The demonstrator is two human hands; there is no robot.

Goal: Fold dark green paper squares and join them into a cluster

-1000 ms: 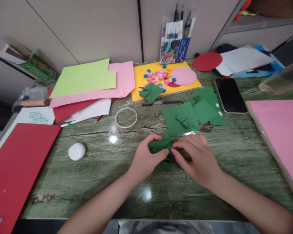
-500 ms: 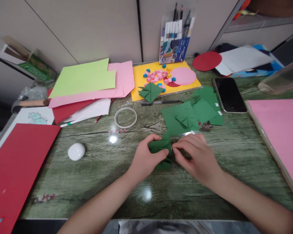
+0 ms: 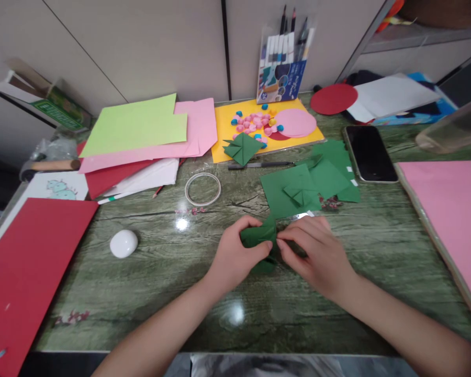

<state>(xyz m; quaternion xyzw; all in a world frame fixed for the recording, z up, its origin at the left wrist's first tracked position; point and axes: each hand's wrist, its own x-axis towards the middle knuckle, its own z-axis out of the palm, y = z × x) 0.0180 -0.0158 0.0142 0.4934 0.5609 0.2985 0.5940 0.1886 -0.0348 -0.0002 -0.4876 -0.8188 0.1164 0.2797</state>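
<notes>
Green folded paper [image 3: 259,238] sits low on the counter [image 3: 160,283], pinched between the left hand [image 3: 235,256] and right hand [image 3: 317,256], whose fingertips meet on it. Just behind lie loose green sheets [image 3: 310,183], a tape ring [image 3: 203,189] and a phone [image 3: 369,153]; a white pebble-shaped object [image 3: 123,243] rests well to the left.

Both bare forearms reach in from below and converge at the middle. The left hand [image 3: 235,256] curls, thumb and fingers [image 3: 264,246] pinched together. The right hand [image 3: 317,256] lies palm down, its fingertips meeting the left's.
</notes>
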